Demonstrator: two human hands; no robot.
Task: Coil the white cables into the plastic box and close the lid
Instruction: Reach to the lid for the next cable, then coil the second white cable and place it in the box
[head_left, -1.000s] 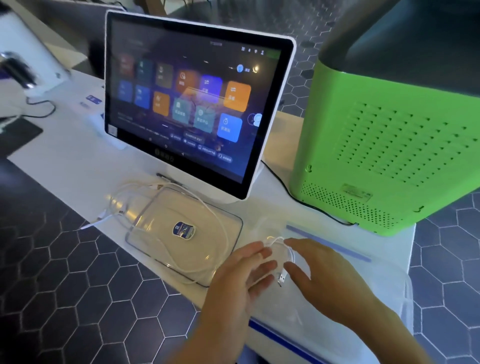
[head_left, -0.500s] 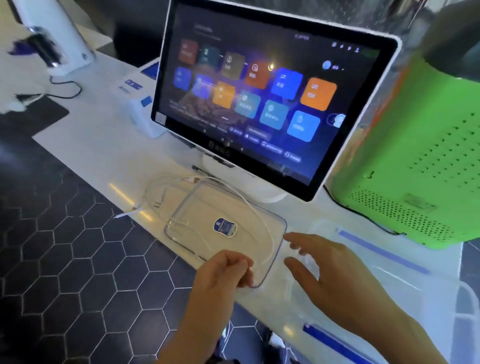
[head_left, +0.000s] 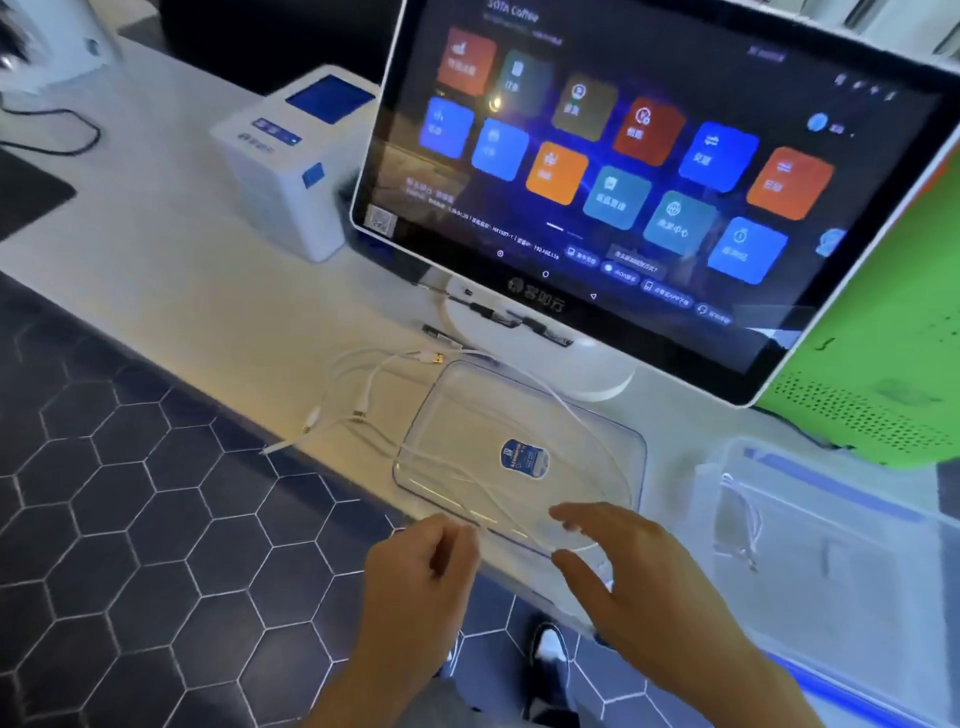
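A clear plastic lid (head_left: 457, 415) with a blue sticker lies flat on the white counter. Loose white cables (head_left: 363, 389) trail over it and off to its left, their plugs near the counter's edge. The clear plastic box (head_left: 852, 525) stands open at the right, with one white cable (head_left: 744, 519) lying inside. My left hand (head_left: 415, 577) hovers at the lid's near edge, fingers curled, with nothing visible in it. My right hand (head_left: 628, 571) is spread over the lid's near right corner, holding nothing.
A touchscreen monitor (head_left: 623, 171) on a round white stand rises just behind the lid. A small white printer (head_left: 291, 161) sits at the back left and a green machine (head_left: 883, 364) at the right. The counter (head_left: 182, 291) ends close to me, over a dark hexagon-tiled floor.
Both hands have let go of the cable they held over the box and moved left to the lid. That cable now lies in the box. My view has swung left.
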